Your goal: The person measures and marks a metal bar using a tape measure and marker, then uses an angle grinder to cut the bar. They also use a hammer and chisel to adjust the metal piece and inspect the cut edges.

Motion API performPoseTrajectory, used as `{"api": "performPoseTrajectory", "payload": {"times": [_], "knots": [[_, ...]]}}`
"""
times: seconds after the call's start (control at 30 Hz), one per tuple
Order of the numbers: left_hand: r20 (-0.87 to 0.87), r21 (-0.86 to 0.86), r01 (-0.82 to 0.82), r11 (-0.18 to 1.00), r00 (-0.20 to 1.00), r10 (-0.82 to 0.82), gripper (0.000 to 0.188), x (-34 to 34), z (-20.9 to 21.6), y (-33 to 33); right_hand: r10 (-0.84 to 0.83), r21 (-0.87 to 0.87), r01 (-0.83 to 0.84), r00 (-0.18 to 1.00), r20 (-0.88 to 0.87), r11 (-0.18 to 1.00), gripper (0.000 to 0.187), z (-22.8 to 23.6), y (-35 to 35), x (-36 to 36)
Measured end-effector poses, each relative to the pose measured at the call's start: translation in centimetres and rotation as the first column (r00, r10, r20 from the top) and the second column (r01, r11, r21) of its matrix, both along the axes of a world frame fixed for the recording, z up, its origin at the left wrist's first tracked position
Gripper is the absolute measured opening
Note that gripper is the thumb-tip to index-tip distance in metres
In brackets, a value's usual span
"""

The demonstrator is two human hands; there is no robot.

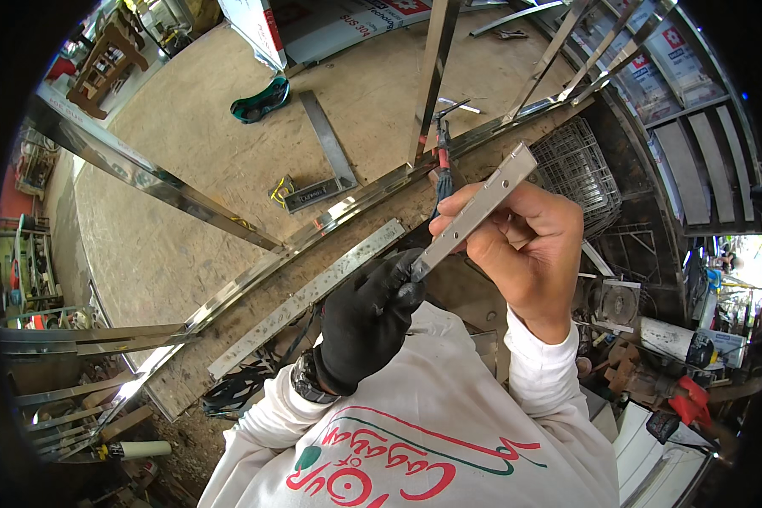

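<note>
In front of my chest, both hands hold a narrow metal strip (474,212) with several small round holes along it. It slants from lower left to upper right. My left hand (364,309), in a black glove, pinches the lower end. My bare right hand (538,245) is closed round the strip's middle part, thumb on the near side and fingers behind. Just beyond the hands, a welding torch (443,144) with a red part leans by the polished metal tube frame (356,207). A long, speckled flat metal bar (313,292) lies left of my gloved hand.
On the wooden table (203,144) rest a steel square (322,140), a tape measure (281,191) and dark green goggles (260,102). Polished tubes (433,76) rise from the frame. A wire basket (576,165) stands right of my right hand, with clutter and an angle grinder-like tool (652,381) below.
</note>
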State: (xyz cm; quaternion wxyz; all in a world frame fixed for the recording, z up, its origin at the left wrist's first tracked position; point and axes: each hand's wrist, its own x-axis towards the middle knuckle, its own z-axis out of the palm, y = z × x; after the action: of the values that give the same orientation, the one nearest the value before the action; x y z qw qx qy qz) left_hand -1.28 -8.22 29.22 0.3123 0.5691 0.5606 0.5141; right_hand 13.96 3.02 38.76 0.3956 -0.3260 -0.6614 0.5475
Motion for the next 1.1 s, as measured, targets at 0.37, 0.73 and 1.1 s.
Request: {"api": "performPoseTrajectory", "payload": {"times": [0.37, 0.73, 1.1], "knots": [[0.038, -0.038, 0.030, 0.999, 0.999, -0.028, 0.031, -0.2, 0.1, 0.0, 0.031, -0.029, -0.031, 1.000, 0.000, 0.999, 0.025, 0.2, 0.0, 0.4], [0.019, -0.056, 0.048, 0.997, 0.999, -0.047, 0.032, -0.1, 0.2, -0.4, 0.028, -0.020, -0.028, 0.999, 0.025, 0.999, 0.025, 0.3, -0.2, 0.9], [0.010, -0.066, 0.042, 0.997, 0.999, -0.042, 0.032, 0.0, 0.1, -0.6, 0.027, -0.015, -0.027, 0.999, 0.032, 1.000, 0.024, 0.3, -0.2, 1.1]]}}
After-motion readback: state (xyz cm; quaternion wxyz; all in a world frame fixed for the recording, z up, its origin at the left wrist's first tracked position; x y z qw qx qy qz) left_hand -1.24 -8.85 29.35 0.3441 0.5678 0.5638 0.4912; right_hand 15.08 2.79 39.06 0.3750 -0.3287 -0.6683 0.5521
